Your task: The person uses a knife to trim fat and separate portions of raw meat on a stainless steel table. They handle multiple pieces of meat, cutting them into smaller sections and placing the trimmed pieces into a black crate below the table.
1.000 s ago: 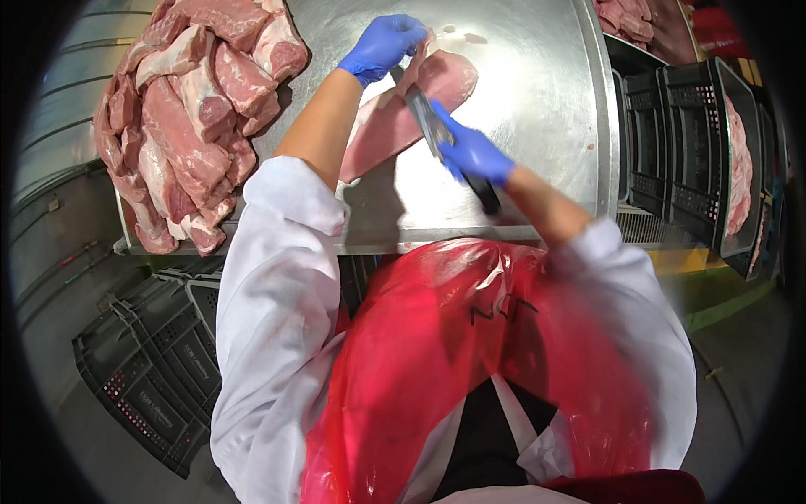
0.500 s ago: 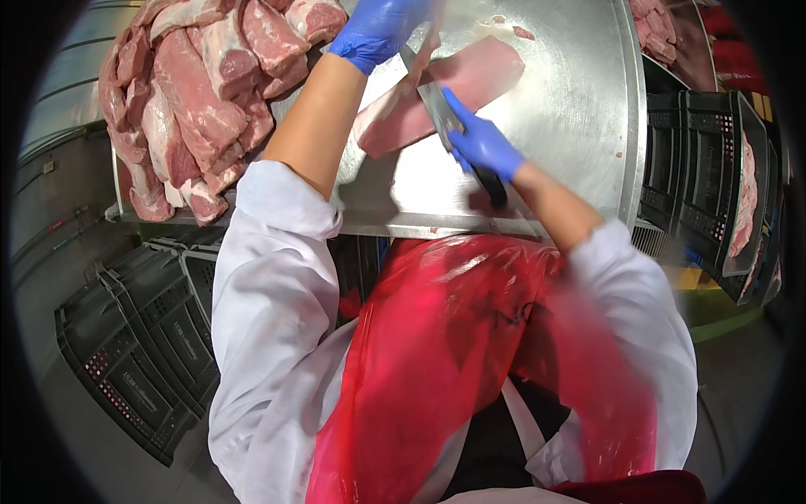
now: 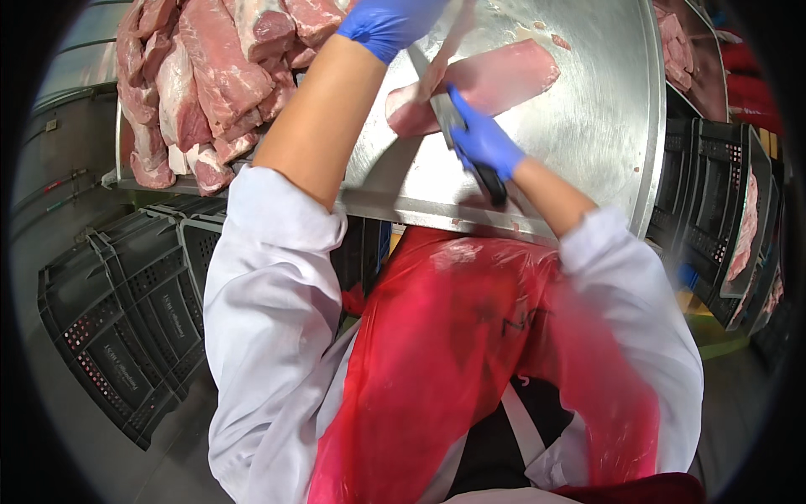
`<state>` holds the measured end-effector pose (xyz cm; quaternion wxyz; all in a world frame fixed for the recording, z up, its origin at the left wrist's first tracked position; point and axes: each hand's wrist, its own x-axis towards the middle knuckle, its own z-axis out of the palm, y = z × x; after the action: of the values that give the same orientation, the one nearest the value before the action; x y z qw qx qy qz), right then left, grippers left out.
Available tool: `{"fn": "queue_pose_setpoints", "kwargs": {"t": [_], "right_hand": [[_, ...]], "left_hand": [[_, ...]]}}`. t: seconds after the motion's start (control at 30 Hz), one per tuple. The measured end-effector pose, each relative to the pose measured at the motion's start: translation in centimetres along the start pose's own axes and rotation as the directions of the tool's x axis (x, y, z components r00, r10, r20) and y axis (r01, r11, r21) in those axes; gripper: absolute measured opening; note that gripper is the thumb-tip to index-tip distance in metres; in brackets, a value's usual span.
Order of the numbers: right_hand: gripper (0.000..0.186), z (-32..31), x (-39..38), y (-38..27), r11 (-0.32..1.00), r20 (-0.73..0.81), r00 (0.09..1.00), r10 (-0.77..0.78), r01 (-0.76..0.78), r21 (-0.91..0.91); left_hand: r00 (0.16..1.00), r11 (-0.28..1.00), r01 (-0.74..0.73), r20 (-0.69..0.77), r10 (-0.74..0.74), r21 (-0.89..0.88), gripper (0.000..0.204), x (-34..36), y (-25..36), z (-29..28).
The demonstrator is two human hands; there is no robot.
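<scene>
A long pale-pink boneless loin of meat [image 3: 510, 74] lies slantwise on a metal worktable [image 3: 579, 143]. My right hand [image 3: 487, 143], in a blue glove, is closed round a knife [image 3: 446, 115] with a black handle. Its blade crosses the near left part of the loin, under a thin strip of meat [image 3: 452, 42] that rises from there. Up at the picture's top edge, my gloved left hand [image 3: 393, 23] is closed on that strip and draws it upward. Its fingertips are cut off by the edge of the picture.
Large raw meat cuts [image 3: 210, 76] are heaped at the table's left. Black crates [image 3: 126, 319] stand below on the left, and more black crates [image 3: 697, 185] on the right, some with meat. A bin of meat pieces [image 3: 674, 50] is at the far right. The table's near rim [image 3: 420, 212] borders my red apron.
The strip now stands longer and higher above the loin, and my left hand has risen toward the top edge. The table and loin appear shifted right and up as the view moved.
</scene>
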<state>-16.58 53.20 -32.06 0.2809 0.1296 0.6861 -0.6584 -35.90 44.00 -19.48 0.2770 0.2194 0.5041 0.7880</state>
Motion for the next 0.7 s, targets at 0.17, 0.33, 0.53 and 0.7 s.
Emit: {"fn": "queue_pose_setpoints", "kwargs": {"t": [0.17,0.33,0.53,0.7], "right_hand": [[0.075,1.5,-3.6,2.7,0.948,0.043,0.987,-0.155,0.161,-0.274],[0.075,3.7,0.2,-0.9,0.978,-0.022,0.999,-0.033,0.027,-0.206],[0.08,4.7,-3.6,0.8,0.968,0.14,0.986,-0.092,0.122,-0.221],[0.074,7.1,1.1,-3.9,0.941,0.254,0.967,-0.019,0.103,-0.323]], "left_hand": [[0.999,0.991,-0.03,-0.041,0.025,-0.128,0.01,-3.2,3.7,-0.1],[0.991,0.976,-0.124,-0.074,0.112,-0.177,0.009,-5.4,5.8,1.0],[0.967,0.957,-0.211,-0.187,0.174,-0.201,0.011,-11.4,11.5,1.4],[0.894,0.891,-0.447,-0.072,0.443,-0.079,0.029,-20.6,16.8,-1.7]]}}
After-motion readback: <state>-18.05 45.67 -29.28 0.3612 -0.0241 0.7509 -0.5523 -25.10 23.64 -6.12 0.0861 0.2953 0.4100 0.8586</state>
